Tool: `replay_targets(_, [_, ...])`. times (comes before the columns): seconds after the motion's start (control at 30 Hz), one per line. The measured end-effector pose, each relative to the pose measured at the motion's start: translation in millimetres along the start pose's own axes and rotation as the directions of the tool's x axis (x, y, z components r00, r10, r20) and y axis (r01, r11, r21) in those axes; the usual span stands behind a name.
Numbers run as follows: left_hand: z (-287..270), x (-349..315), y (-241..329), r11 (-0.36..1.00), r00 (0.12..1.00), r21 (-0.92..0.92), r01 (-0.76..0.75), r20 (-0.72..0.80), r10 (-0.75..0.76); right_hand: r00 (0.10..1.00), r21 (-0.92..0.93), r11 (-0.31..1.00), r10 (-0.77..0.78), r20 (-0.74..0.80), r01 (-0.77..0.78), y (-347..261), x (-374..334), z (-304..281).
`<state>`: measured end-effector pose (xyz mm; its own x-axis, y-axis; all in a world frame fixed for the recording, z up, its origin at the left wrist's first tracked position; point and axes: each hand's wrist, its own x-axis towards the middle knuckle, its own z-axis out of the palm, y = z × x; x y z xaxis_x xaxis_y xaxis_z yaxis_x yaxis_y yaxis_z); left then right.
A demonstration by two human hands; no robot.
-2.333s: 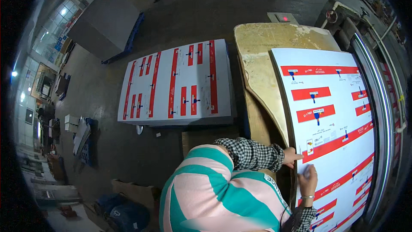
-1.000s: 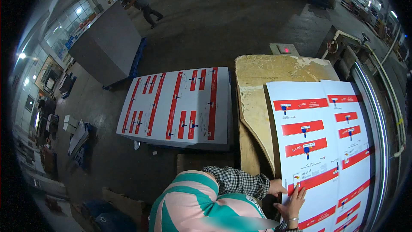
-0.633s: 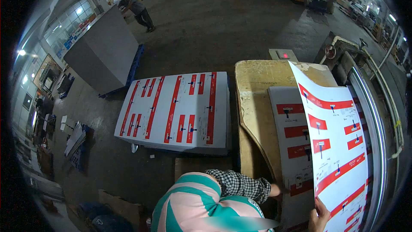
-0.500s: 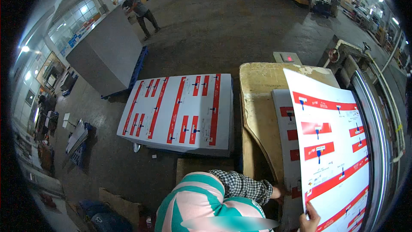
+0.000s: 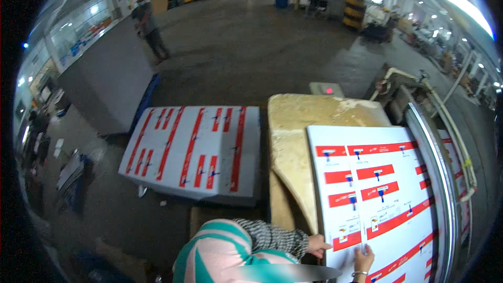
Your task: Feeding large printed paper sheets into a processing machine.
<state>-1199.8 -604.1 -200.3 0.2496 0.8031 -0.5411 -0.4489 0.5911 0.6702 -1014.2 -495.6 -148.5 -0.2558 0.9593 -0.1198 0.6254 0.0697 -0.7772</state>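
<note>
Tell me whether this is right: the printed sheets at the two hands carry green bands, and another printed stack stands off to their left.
The colour is wrong: in the head view the bands on the printed sheets at the left hand and right hand are red, not green. Another printed stack does stand off to their left.

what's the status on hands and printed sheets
Left hand at left edge of printed sheet stack; right hand at left edge of top sheet; metal bar along right side.
</note>
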Motion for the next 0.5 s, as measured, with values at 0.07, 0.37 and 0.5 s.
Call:
replay_targets(0.07, [0,-5,-3,0.999,1.000,-0.039,0.009,-0.007,-0.009,0.944,-0.135,0.964,-0.187,0.271,0.230,-8,-17,3])
replay_targets(0.37, [8,-30,28,0.998,0.999,0.059,-0.011,0.052,0.008,0.854,-0.189,0.858,-0.401,0.333,0.477,-12,-58,8])
replay_targets(0.5, [27,-58,49,0.998,0.975,0.023,0.053,-0.219,-0.047,0.932,0.138,0.979,-0.185,0.310,0.148,-59,-64,-54])
